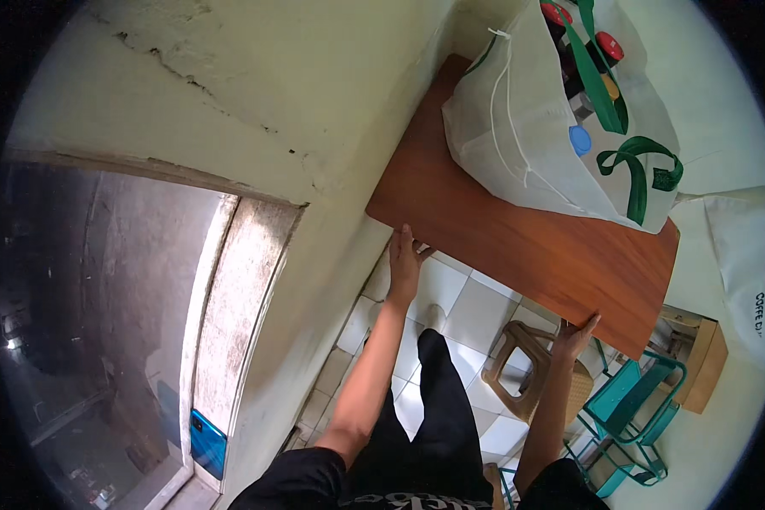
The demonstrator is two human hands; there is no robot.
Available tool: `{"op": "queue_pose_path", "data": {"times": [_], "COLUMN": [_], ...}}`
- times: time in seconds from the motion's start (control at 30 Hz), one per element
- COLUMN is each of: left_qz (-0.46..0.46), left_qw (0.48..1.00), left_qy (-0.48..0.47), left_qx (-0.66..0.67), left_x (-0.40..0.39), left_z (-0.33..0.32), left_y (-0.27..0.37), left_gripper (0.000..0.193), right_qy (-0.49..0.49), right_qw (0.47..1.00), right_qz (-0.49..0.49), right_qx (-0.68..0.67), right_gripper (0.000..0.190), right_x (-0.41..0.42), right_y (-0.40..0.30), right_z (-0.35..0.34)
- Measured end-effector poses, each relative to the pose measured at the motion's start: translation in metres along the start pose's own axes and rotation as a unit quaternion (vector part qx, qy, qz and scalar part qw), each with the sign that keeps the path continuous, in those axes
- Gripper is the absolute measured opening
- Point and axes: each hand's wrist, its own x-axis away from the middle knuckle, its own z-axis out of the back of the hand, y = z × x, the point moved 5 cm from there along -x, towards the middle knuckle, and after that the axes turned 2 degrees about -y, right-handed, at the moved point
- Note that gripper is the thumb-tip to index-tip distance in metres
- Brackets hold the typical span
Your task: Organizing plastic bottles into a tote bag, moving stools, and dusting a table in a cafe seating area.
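Observation:
Both hands hold the near edge of a brown wood-grain tabletop [472,223]. My left hand [407,262] grips it near its left corner, thumb on the rim and fingers partly under the board. Towards the right end, my right hand [574,338] grips the same edge, its fingers mostly hidden underneath. On the board's far side stands a large white bag [510,146] with green handles [637,185] and a white cord. Through its open top show bottles or jars with red lids [609,46] and a blue lid [580,140]. Whatever supports the board is hidden.
A brown plastic stool [523,376] stands on the tiled floor below the board. Right of it are a teal metal rack [631,395] and a wooden box [704,366]. A blue phone [208,444] leans in the window recess at left. A white cloth or bag [736,255] hangs at right.

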Motion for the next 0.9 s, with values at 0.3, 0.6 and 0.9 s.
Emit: {"op": "queue_pose_path", "data": {"times": [0.3, 0.6, 0.9], "left_qz": [-0.022, 0.011, 0.012], "left_qw": [0.999, 0.995, 0.992], "left_qy": [-0.021, -0.049, -0.091], "left_qx": [-0.039, -0.088, -0.083], "left_x": [0.000, 0.000, 0.001], "left_z": [0.002, 0.008, 0.009], "left_y": [0.006, 0.007, 0.012], "left_gripper": [0.050, 0.048, 0.044], "right_qy": [-0.007, -0.027, -0.046], "right_qw": [0.999, 0.998, 0.997], "right_qz": [-0.020, -0.047, -0.058], "right_qx": [0.033, 0.022, 0.018], "right_gripper": [0.062, 0.064, 0.067], "right_x": [-0.002, 0.000, 0.003], "right_y": [-0.001, -0.001, -0.004], "right_z": [0.005, 0.005, 0.002]}}
